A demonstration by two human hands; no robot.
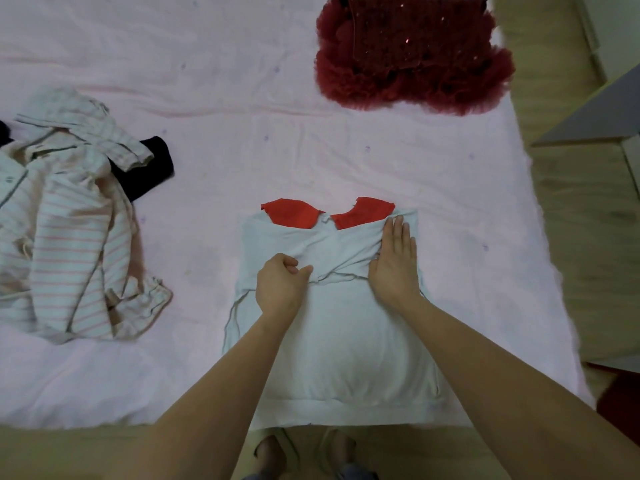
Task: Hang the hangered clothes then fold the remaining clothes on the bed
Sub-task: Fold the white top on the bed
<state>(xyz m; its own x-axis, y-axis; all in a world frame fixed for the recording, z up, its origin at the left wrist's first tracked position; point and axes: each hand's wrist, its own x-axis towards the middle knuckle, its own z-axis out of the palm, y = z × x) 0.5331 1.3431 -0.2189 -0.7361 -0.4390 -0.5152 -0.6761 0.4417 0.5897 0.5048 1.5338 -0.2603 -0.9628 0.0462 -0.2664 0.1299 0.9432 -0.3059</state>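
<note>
White top (346, 341): red-collared, flat at 6 o'clock on pink sheet (242, 150).
Left hand (280, 285): pinches its folded sleeve.
Right hand (394, 261): spread, pressing flat.
Striped pile (69, 220): 9 o'clock.
Maroon tulle dress (412, 53): 1 o'clock.

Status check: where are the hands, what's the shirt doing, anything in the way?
Left hand pinches folded sleeve at mid-shirt. Right hand flat, pressing white shirt. Striped clothes and dark red dress lie apart on the bed, not in the way.

No readable text (labels, brands, numbers) anywhere.
</note>
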